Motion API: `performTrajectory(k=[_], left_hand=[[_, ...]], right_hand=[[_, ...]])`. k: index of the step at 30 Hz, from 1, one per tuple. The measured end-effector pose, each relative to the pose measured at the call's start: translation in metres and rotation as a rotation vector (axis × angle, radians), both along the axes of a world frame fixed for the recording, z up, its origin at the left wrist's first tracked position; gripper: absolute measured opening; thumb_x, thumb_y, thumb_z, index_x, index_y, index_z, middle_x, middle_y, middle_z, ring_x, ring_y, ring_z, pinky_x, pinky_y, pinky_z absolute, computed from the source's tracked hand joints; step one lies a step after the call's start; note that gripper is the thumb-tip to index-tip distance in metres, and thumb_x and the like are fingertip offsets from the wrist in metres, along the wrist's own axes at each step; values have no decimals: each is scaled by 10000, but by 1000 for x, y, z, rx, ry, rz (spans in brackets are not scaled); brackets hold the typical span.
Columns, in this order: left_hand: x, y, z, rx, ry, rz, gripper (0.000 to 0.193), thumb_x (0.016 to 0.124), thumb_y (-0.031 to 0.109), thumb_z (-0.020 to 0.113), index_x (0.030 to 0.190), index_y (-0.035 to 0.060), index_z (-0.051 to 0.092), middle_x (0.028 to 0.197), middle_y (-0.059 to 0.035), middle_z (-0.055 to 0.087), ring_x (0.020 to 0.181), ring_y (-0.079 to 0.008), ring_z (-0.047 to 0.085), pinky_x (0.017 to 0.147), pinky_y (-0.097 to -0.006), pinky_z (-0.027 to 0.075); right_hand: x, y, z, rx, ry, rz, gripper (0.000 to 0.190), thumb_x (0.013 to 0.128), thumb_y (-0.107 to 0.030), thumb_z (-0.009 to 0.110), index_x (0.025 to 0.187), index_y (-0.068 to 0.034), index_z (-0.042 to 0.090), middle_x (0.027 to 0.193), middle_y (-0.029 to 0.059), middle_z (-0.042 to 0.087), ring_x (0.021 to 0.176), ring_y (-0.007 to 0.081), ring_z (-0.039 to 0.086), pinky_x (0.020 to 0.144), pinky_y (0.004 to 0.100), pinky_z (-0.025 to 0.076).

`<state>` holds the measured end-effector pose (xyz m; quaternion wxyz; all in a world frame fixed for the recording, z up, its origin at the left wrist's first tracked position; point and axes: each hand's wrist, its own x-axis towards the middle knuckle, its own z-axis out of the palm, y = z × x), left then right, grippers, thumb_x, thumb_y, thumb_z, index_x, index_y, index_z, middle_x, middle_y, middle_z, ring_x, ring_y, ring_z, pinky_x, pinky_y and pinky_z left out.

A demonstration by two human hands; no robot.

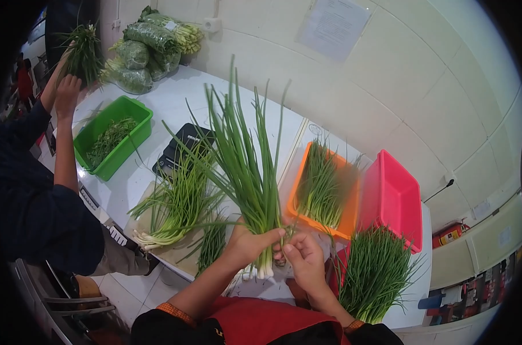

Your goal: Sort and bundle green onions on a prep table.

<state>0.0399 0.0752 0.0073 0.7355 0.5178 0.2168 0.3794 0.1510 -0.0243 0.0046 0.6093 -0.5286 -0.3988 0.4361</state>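
My left hand grips an upright bunch of spring onions near its white root ends. The long green leaves fan up and away from me. At the right side of the bunch's lower end, my right hand has its thumb and fingers closed on a thin, pale leaf strand, partly hidden by the fingers. Left of the bunch, a loose pile of spring onions lies on the table. A smaller green bunch rests by my left forearm.
An orange bin holds more spring onions, beside a pink bin. Right of me stands a dense spring onion bunch. Leftward are a black scale, a green bin of greens, wrapped vegetables and a co-worker's hand near raised greens.
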Motion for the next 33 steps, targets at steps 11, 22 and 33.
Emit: performTrajectory(k=[11,22,33], left_hand=[[-13,9,2,-23,-18,244,113,740,43,589,834,-17,607,718,-34,579,635,-96,516,578,-236,413],[-14,6,-3,-165,-141,315,106,704,-25,600,809,-10,590,726,-52,574,626,-102,510,575,-225,414],[-31,10,-2,-204,-148,405,139,699,8,613,831,-19,580,771,-76,602,649,-130,545,606,-248,437]], right_hand=[[19,-21,5,147,4,134,104,831,-150,515,823,-58,467,1016,75,442,941,127,423,838,277,341],[14,-29,13,271,-48,163,139,836,-193,509,808,-68,453,1011,76,445,934,137,401,861,277,286],[33,-33,28,199,-134,-6,76,818,-52,524,829,-22,455,771,64,544,737,121,530,707,250,422]])
